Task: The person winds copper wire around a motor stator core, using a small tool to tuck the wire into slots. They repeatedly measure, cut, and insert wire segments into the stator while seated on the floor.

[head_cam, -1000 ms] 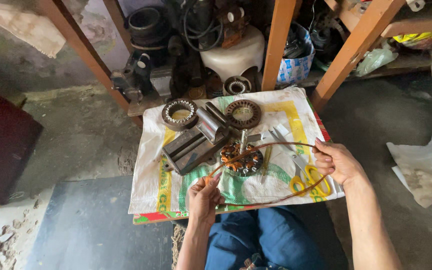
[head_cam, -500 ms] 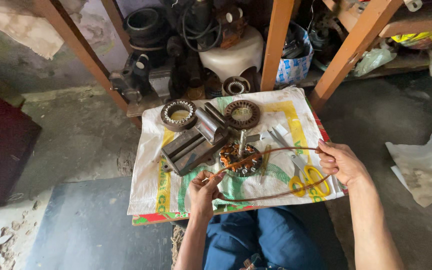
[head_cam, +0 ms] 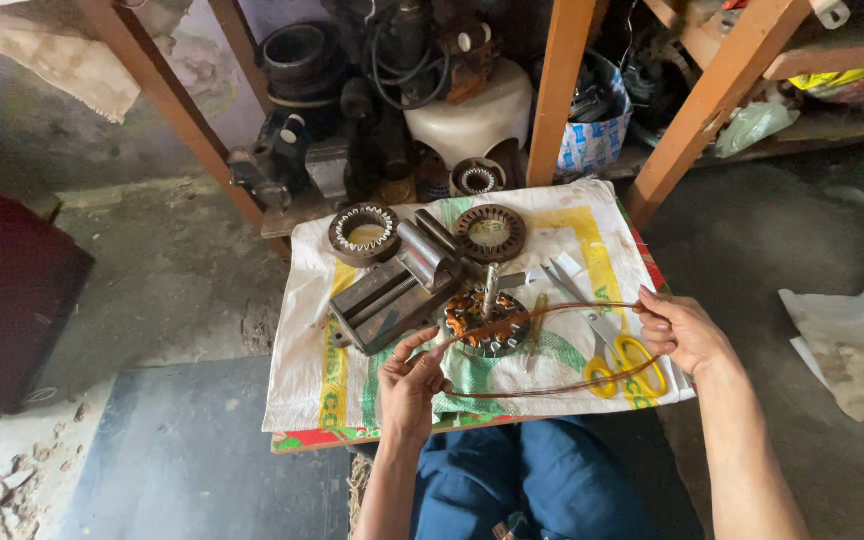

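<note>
Wire (head_cam: pixel 552 308) stretches between left hand (head_cam: pixel 410 385) and right hand (head_cam: pixel 684 330).

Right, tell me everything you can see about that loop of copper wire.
The copper wire is thin, reddish-brown and shiny, drawn into one long flat loop above the white woven sack. The left hand pinches one end, the right hand the other. Its upper strand crosses over the wound stator; its lower strand passes over the yellow-handled scissors.

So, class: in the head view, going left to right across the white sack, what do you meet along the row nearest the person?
Left hand → wound stator with copper coils → yellow-handled scissors → right hand, the hands holding a loop of copper wire between them.
</note>
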